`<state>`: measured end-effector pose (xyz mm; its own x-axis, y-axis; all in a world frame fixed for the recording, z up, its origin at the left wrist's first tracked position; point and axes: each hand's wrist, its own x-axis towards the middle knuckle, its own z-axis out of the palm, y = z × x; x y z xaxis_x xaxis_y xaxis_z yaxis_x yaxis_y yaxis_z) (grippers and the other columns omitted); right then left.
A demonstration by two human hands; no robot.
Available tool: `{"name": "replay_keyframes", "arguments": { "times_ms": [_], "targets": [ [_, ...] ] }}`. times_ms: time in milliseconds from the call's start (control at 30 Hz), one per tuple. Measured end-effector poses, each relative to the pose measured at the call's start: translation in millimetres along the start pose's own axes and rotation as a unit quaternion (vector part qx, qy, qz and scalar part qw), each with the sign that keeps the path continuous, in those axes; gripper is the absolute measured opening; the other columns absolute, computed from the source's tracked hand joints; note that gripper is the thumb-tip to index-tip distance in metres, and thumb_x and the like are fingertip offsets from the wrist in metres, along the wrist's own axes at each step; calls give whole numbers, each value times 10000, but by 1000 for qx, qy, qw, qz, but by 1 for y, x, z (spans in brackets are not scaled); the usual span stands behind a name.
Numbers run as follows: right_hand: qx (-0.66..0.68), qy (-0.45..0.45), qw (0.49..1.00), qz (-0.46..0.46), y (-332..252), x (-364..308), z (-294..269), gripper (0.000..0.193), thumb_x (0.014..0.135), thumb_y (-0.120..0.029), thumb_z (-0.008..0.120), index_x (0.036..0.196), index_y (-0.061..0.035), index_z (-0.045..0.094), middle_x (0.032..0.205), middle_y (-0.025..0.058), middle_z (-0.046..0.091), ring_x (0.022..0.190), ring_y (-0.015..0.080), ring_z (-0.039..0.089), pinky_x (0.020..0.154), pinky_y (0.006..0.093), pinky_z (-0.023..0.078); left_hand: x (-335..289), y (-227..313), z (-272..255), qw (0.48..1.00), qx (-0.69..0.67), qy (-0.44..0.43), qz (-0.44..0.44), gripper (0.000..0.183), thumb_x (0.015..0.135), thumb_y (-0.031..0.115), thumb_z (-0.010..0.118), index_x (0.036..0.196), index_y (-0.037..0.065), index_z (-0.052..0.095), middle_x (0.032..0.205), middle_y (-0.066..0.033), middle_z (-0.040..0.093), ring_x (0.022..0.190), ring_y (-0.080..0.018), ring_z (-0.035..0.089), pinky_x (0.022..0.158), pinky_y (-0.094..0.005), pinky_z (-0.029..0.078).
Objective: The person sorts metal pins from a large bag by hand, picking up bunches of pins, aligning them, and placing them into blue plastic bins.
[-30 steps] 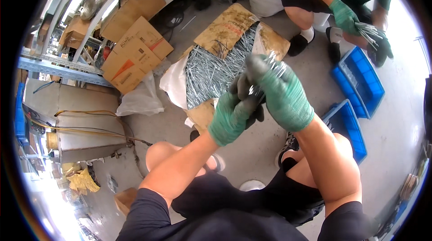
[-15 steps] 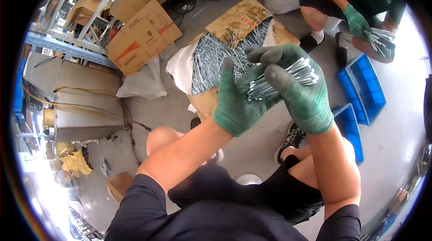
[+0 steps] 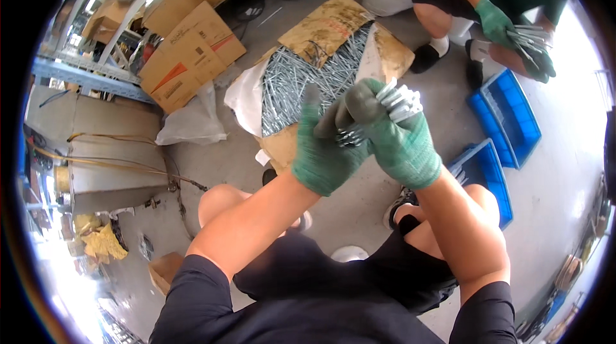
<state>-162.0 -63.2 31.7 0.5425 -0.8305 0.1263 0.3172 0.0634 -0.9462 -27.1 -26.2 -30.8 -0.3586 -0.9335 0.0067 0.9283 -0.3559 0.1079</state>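
Observation:
Both of my hands wear green gloves with dark fingertips and meet in front of me, above the floor. My right hand [image 3: 405, 151] is closed round a bundle of long silver bolts [image 3: 403, 101], whose ends stick out past the thumb and fingers. My left hand [image 3: 327, 159] presses against the bundle's other end, fingers curled at it, thumb pointing up and apart. Part of the bundle is hidden by the gloves. Beyond my hands lies a large heap of similar bolts [image 3: 289, 87] in an opened white sack [image 3: 242, 97], with cardboard [image 3: 327, 26] around it.
At the right stand two blue plastic bins [image 3: 525, 127], the nearer one holding some bolts. A co-worker's gloved hand [image 3: 495, 20] grips another bunch at the upper right. Cartons [image 3: 186, 71] and a metal cabinet [image 3: 115, 145] with hoses are on the left.
My hands have drawn closer together and moved slightly left. The right hand has turned and closed more tightly round the bolts, which now point up and right.

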Motion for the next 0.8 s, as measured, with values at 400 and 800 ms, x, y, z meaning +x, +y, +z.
{"name": "replay_keyframes", "arguments": {
  "times_ms": [400, 800],
  "targets": [
    [112, 112, 984, 80, -2, 5, -2, 433, 992, -503, 576, 816, -110, 537, 585, 16, 511, 493, 136, 501, 475, 296, 437, 5, -9, 28, 996, 87, 24, -15, 871, 919, 761, 388, 1514, 126, 403, 1468, -77, 499, 1326, -237, 495, 1142, -410, 370],
    [193, 178, 962, -72, -65, 5, -54, 518, 1001, -452, 573, 609, -196, 352, 509, -43, 291, 403, 107, 306, 374, 302, 261, 8, -9, 36, 991, 93, 89, -26, 903, 911, 803, 325, 1344, 44, 551, 1330, -153, 590, 1279, -336, 522, 1130, -505, 350]
  ]
}}
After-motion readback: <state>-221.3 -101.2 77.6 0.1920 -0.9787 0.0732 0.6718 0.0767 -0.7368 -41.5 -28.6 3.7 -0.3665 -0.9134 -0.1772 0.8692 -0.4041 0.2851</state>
